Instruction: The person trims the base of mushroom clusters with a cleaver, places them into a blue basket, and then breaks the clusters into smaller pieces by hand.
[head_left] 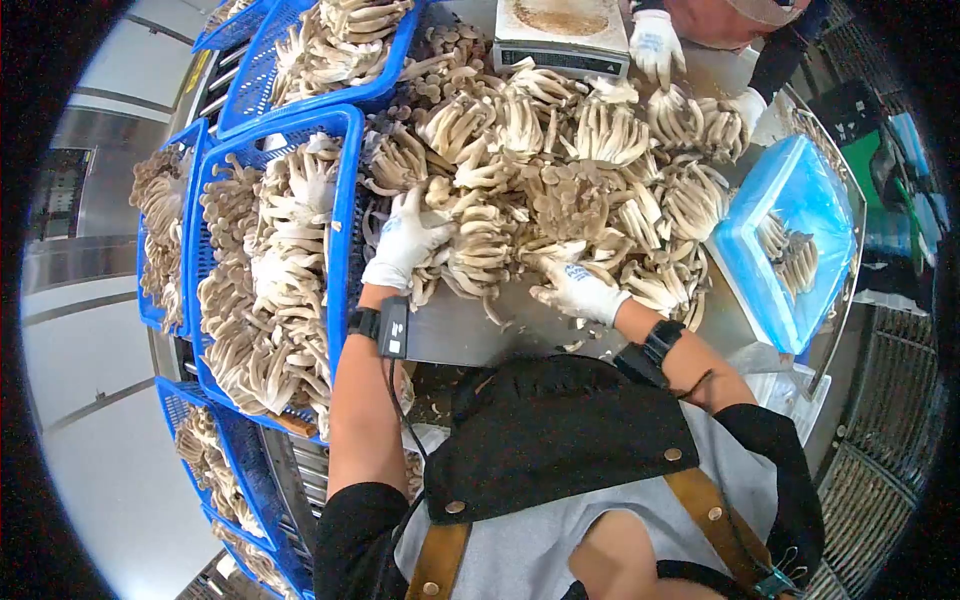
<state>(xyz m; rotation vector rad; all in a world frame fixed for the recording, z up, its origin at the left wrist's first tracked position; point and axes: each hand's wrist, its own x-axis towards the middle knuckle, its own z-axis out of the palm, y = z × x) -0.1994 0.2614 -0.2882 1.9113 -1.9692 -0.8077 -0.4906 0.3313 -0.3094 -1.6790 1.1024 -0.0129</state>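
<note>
My left hand [405, 242], in a white glove, is at the left side of the mushroom pile. Its fingers are spread and touch the edge of a clump of long-stemmed mushrooms [478, 252]. My right hand [582, 294], gloved too, lies low at the pile's near edge with fingers apart. They point left, close to some pale mushroom stems [570, 255]; what lies under the palm is hidden. Between and beyond both hands, brown caps [570, 200] and several more clumps cover the metal table [450, 330].
Blue baskets [350, 230] full of mushrooms line the left side. At the back stands a scale [560, 45] with a dirty top. A blue-lined box [740, 240] on the right holds a few mushrooms. Across the table, another person's gloved hands [656, 45] are at the pile.
</note>
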